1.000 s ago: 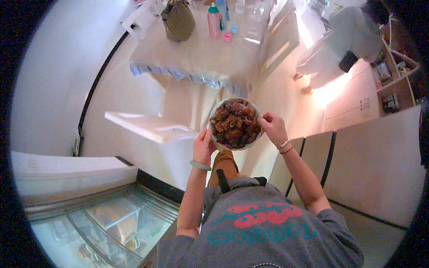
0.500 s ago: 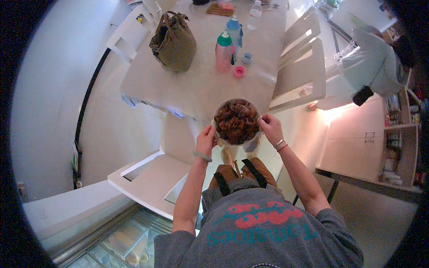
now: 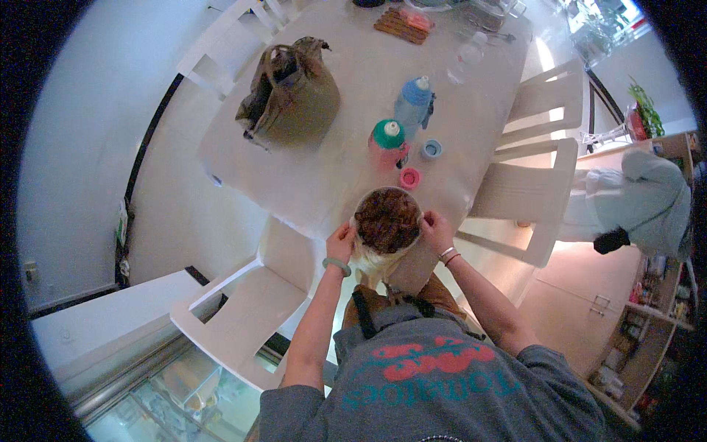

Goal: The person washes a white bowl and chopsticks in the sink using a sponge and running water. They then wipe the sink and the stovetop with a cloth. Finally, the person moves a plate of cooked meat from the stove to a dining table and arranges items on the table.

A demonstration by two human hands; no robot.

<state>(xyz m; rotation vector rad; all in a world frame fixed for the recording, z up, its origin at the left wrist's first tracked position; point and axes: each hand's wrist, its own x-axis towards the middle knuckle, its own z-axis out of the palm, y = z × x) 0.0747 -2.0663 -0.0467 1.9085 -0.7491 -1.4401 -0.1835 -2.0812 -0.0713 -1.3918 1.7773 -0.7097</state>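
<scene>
A round pale bowl [image 3: 374, 257] filled with dark brown, glossy chunks of food [image 3: 388, 219] is held level in front of me, at the near edge of the table. My left hand [image 3: 341, 242] grips its left rim, fingers closed. On the opposite side, my right hand [image 3: 437, 230] pinches the rim between thumb and fingers. Just beyond the bowl lie a pink cap [image 3: 410, 177] and a light blue cap [image 3: 431, 149]. Beside them stand a pink bottle with a green top [image 3: 388, 144] and a blue bottle [image 3: 414, 101].
The table [image 3: 294, 180] has a pale cover. On it stand an olive bag [image 3: 302, 103], a clear bottle [image 3: 467, 57] and a brown slatted mat [image 3: 401, 26]. White chairs [image 3: 254, 309] flank it. At right, a person in light clothing [image 3: 639, 195] bends near shelves.
Carrying the bowl in both hands, I have come closer to the table, so the bottles and caps are nearer to it. The food now looks darker.
</scene>
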